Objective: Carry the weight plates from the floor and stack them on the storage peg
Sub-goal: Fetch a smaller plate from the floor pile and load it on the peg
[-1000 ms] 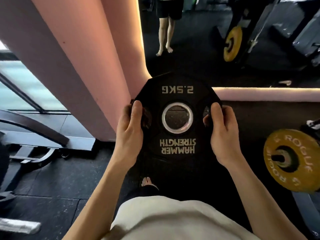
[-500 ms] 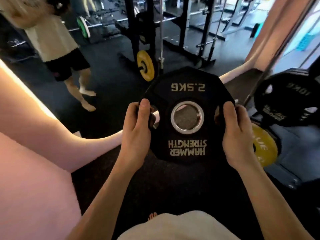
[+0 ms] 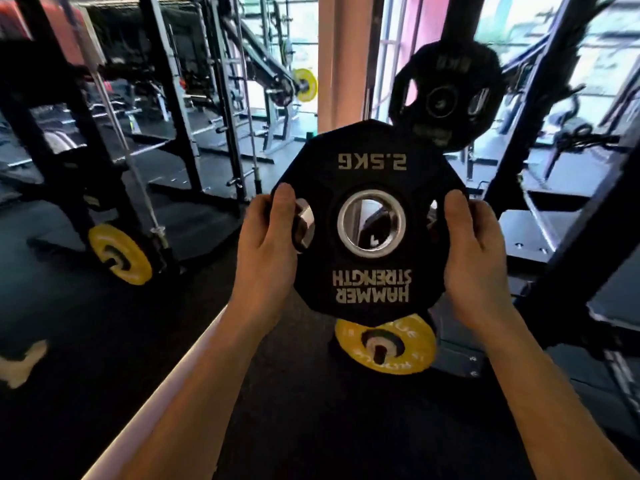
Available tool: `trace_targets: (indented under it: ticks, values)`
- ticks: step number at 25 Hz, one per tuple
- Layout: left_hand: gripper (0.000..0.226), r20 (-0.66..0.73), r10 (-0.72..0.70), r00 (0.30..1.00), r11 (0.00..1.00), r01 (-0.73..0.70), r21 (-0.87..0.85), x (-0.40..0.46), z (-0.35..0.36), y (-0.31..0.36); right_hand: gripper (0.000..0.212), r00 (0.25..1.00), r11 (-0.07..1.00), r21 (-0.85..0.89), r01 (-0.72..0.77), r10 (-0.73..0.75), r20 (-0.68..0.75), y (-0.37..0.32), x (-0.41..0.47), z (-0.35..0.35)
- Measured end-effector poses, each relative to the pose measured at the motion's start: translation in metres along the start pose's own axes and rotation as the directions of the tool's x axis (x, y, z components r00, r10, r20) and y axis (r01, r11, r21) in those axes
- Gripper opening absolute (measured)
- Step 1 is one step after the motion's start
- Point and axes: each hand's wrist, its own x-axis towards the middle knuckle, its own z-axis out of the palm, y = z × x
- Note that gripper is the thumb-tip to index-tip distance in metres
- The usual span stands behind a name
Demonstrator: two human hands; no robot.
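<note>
Ahead, black plate [image 3: 446, 98] hangs beyond held plate [image 3: 370, 168]

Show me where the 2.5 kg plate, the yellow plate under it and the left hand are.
2.5 kg plate [image 3: 372, 284], head view, lower face at the lettering.
yellow plate [image 3: 408, 358], head view, yellow face.
left hand [image 3: 265, 247], head view, back of hand.

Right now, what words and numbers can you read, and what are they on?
"2.5KG", upside down, on the black plate that both hands hold.
"HAMMER STRENGTH", upside down, on the same plate.
Yellow plate below: letters partly hidden and blurred, unreadable.
Hanging black plate behind: marks too blurred to read.
</note>
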Motion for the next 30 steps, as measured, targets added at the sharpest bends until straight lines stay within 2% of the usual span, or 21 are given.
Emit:
trace_targets:
  ticks: [5,9,18,23,26,30]
  values:
    - [0.045,0.085,0.124,0.989,0.992,-0.12,-0.048,0.106,0.083,0.02,0.025,0.98,0.986,-0.031,0.165,-0.168,-0.111,-0.022,0.118,-0.014]
    - [0.032,0.079,0.223,0.972,0.962,-0.206,-0.179,0.171,0.139,0.045,0.029,0.952,0.961,-0.057,0.27,-0.275,-0.134,-0.049,0.198,-0.02]
    - [0.035,0.107,0.482,0.87,0.842,-0.426,-0.33,0.312,0.243,0.118,0.031,0.84,0.868,-0.123,0.482,-0.497,-0.217,-0.128,0.35,-0.033]
    - [0.04,0.062,0.615,0.786,0.77,-0.581,-0.263,0.387,0.29,0.161,0.033,0.733,0.766,-0.256,0.589,-0.64,-0.228,-0.175,0.432,-0.034]
    - [0.044,0.045,0.64,0.767,0.75,-0.611,-0.254,0.423,0.311,0.177,0.044,0.707,0.733,-0.321,0.599,-0.673,-0.218,-0.19,0.471,-0.031]
    - [0.052,0.057,0.646,0.761,0.756,-0.629,-0.178,0.464,0.339,0.181,0.043,0.691,0.718,-0.381,0.582,-0.684,-0.233,-0.192,0.513,-0.025]
